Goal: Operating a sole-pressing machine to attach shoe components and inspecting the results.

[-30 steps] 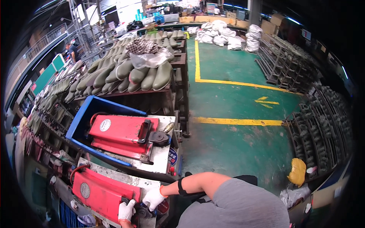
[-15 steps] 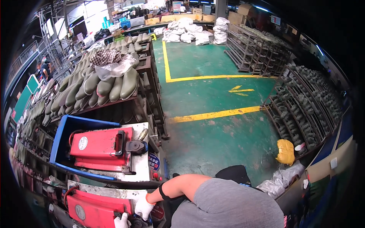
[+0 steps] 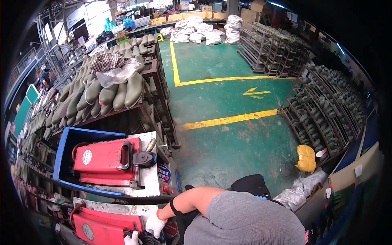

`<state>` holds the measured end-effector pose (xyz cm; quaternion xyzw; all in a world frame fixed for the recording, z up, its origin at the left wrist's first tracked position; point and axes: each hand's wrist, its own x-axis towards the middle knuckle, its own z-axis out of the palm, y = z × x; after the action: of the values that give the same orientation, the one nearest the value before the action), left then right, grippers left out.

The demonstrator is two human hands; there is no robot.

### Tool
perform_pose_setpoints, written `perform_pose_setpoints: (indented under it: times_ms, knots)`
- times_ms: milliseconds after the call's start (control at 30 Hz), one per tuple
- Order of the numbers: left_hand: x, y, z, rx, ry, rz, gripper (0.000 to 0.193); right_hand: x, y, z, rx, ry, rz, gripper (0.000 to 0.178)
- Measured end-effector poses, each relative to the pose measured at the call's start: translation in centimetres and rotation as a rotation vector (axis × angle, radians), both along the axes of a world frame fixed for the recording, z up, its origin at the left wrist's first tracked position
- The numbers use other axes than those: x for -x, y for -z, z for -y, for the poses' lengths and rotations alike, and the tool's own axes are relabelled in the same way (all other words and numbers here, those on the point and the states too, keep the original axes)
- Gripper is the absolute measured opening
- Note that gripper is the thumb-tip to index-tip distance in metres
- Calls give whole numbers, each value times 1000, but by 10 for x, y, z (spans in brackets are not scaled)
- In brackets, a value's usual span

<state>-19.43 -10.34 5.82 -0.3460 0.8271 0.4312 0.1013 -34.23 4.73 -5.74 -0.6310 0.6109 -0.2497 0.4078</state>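
Leaning over the scuffed red metal housing (image 3: 107, 225), low at our left, we seem to be at the hands-on step beside its dark rounded fitting (image 3: 151, 241). Our white-gloved right hand (image 3: 155, 226) reaches fingers-down there; our white-gloved left hand (image 3: 132, 239) is near the housing's corner — whether either pinches anything, we cannot tell. Careful finger placement seems called for — beyond sits a matching red housing (image 3: 100, 157).

Yellow lines (image 3: 230, 119) cross a scuffed green floor (image 3: 220, 157) between dark metal racks (image 3: 267, 55), with a bright tube light (image 3: 277, 4) overhead.
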Motion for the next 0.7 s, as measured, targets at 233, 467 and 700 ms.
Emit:
perform_pose_setpoints:
  times_ms: [233,467,700]
  knots:
    - [0,1,0,-61,-19,-33,43,-1,0,-1,45,7,-22,50]
    - [0,-4,-3,-33,-8,-25,40,-1,-6,-1,-9,2,-6,57]
    - [-1,3,1,-48,-21,-19,40,-3,-1,-2,52,20,-32,51]
